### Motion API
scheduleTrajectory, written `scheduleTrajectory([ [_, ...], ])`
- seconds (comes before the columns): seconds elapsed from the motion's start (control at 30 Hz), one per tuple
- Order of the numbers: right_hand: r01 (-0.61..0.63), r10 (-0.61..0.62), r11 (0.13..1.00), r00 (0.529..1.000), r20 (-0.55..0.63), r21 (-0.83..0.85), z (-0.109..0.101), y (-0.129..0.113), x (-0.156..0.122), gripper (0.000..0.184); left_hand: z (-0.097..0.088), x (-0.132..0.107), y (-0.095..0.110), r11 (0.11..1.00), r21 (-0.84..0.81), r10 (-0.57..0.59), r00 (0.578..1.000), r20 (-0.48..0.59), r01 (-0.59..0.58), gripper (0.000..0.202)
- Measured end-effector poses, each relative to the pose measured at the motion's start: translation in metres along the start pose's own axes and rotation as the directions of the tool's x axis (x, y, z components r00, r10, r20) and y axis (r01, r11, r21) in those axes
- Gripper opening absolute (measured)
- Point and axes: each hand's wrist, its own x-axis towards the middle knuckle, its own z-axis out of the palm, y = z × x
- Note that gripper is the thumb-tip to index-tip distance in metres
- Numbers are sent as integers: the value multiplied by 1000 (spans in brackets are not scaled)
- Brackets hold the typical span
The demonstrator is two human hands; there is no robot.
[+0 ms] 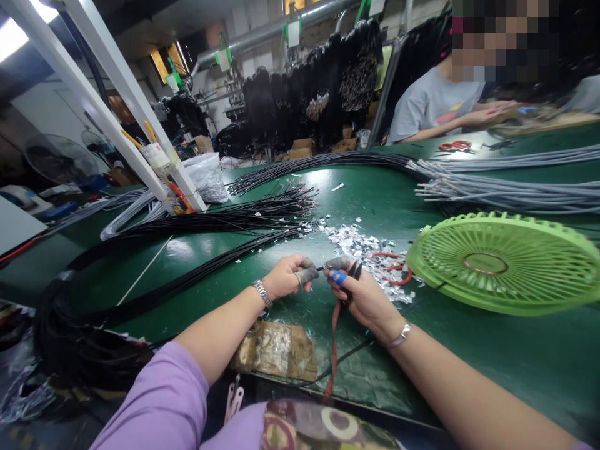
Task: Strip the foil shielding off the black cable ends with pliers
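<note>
My left hand [295, 277] is closed in a pinch on a black cable [320, 269], with grey covers on its fingertips. Facing it, my right hand [363, 294] pinches at the thin wires on the cable's end. Blue tape is wrapped around one finger of that hand. A dark hand tool [357, 270] sticks up from the right palm; its exact kind is hidden by the fingers. Below the hand hangs a reddish-brown strap [334, 350]. Small silvery scraps [349, 240] lie scattered just beyond both hands on the green table [440, 350].
Bundles of black cables [225, 212] curve around the left side. Grey cables [497, 190] lie at the back right. A green fan cover [510, 262] stands right, beside red-handled scissors [398, 269]. A taped cardboard piece [281, 350] lies in front. Across the table sits a co-worker [431, 106].
</note>
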Motion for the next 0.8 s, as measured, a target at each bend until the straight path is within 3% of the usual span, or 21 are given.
scheduleTrajectory([
  [0.27,58,-58,998,995,-78,-5,0,3,1,25,0,0,-1,996,82,30,1000,5,-30,43],
  [0.47,85,-88,996,991,-97,-35,0,5,0,33,0,0,-6,998,55,23,1000,9,-23,43],
  [0.8,37,-35,999,995,-89,15,0,3,1,38,2,-1,-1,1000,-9,-21,999,24,22,47],
])
